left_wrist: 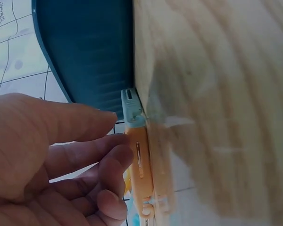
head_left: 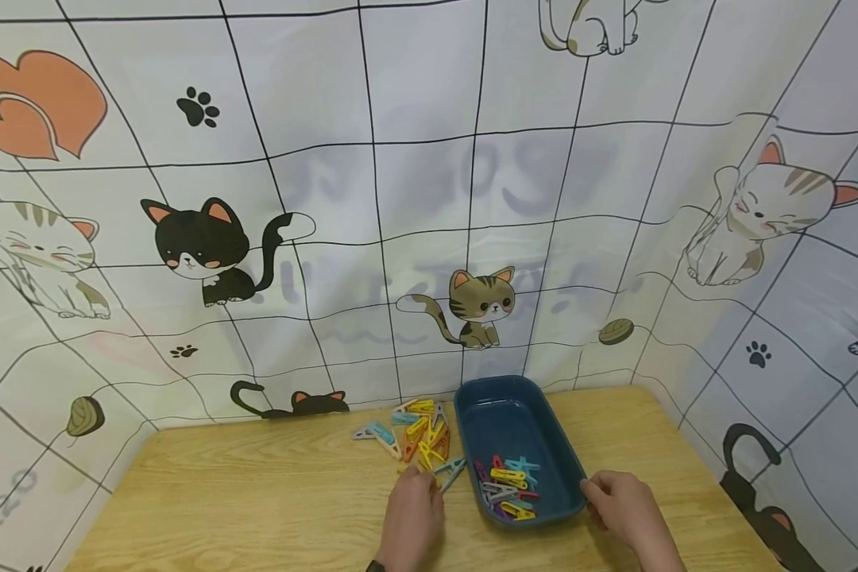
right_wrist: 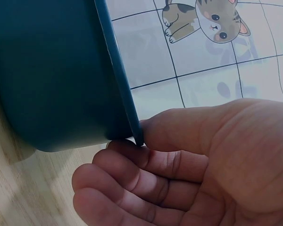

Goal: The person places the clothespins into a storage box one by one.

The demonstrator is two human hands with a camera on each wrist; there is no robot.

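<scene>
A dark blue plastic tray [head_left: 518, 413] stands on the wooden table, with several coloured clothespins [head_left: 508, 485] in its near end. My right hand [head_left: 622, 508] pinches the tray's rim [right_wrist: 125, 94] at the near right corner, thumb above and fingers below. Left of the tray lies a loose pile of yellow, orange, grey and blue clothespins [head_left: 422, 429]. My left hand [head_left: 411, 512] is at the pile's near edge, beside a grey-blue clothespin [head_left: 452, 470]. In the left wrist view its fingertips are close to an orange clothespin [left_wrist: 140, 162]; thumb and forefinger are apart, with nothing between them.
The wooden table [head_left: 257, 492] carries the tray and the pile. Behind it and at both sides hangs a white grid-patterned sheet [head_left: 429, 191] printed with cartoon cats, meeting the table's back edge close behind the tray.
</scene>
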